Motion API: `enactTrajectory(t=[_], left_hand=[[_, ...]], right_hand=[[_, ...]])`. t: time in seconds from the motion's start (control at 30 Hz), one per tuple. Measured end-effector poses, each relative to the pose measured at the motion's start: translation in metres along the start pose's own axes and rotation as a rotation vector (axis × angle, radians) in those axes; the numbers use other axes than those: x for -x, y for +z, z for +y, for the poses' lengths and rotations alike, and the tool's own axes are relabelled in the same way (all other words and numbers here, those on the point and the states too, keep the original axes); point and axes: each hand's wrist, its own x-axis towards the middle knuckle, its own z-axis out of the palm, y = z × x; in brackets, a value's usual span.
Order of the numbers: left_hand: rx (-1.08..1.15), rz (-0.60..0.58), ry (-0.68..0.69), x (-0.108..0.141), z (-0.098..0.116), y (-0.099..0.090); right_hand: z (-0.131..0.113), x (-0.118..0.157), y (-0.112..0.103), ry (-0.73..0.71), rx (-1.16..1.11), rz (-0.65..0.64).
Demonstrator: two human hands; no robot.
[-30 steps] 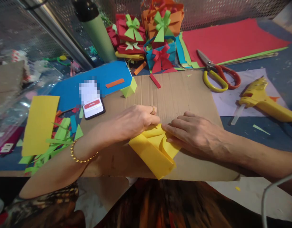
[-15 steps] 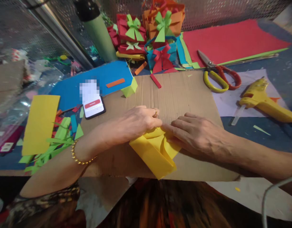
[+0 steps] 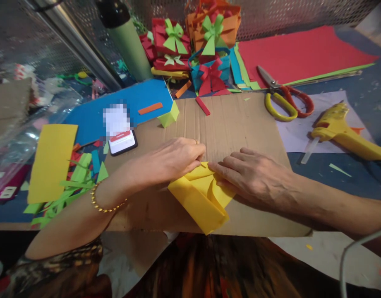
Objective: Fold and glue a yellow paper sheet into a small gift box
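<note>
A folded piece of yellow paper (image 3: pixel 198 203) lies on the brown cardboard sheet (image 3: pixel 227 124), one corner pointing toward me. My left hand (image 3: pixel 180 156) is closed on its upper left edge, fingers curled and thumb tucked low. From the other side my right hand (image 3: pixel 254 171) grips the upper right part, with the index fingertip on a fold near the top. Raised folds stand between the two hands. The thumb of my right hand is mostly hidden.
Scissors (image 3: pixel 280 97) and a yellow glue gun (image 3: pixel 342 128) lie at right. Behind stand paper bags with bows (image 3: pixel 210 76), a stack of coloured sheets (image 3: pixel 302 54) and a green bottle (image 3: pixel 130 49). A phone (image 3: pixel 123 142), yellow sheet (image 3: pixel 52 163) and green scraps (image 3: pixel 80 182) are at left.
My left hand has shifted slightly left along the paper's top edge, opening a small gap to my right fingertips. More of the top fold shows. My right hand stays nearly in place.
</note>
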Motion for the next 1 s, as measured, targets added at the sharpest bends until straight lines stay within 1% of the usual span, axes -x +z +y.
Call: enactTrajectory(t=[0.07,0.23,0.3,0.5,0.57,0.67,0.73,0.9,1.0], left_hand=[[-0.001,-0.018,-0.024,0.001,0.0,0.001],[0.007,-0.031,-0.011,0.001,-0.005,0.002],[0.02,-0.053,-0.018,-0.002,-0.007,0.001],[0.046,-0.166,-0.115,-0.016,-0.001,-0.015],[0.077,-0.172,-0.148,-0.019,0.001,-0.019],[0.127,-0.172,-0.182,-0.019,0.0,-0.019],[0.135,-0.172,-0.177,-0.018,-0.003,-0.016],[0.131,-0.176,-0.104,-0.015,-0.011,-0.012],[0.134,-0.192,-0.121,-0.017,-0.009,-0.015]], right_hand=[[0.0,0.001,0.0,-0.002,0.004,-0.005],[0.001,0.002,0.0,-0.01,0.027,-0.033],[0.001,0.002,0.002,-0.004,0.029,-0.04],[0.002,0.003,0.005,0.005,0.028,-0.029],[0.002,0.003,0.005,0.0,0.035,-0.021],[0.001,0.003,0.004,-0.006,0.045,-0.016],[0.001,0.002,0.003,-0.014,0.047,-0.017],[0.001,0.001,0.002,-0.027,0.052,-0.018],[0.001,0.001,0.002,-0.027,0.041,-0.013]])
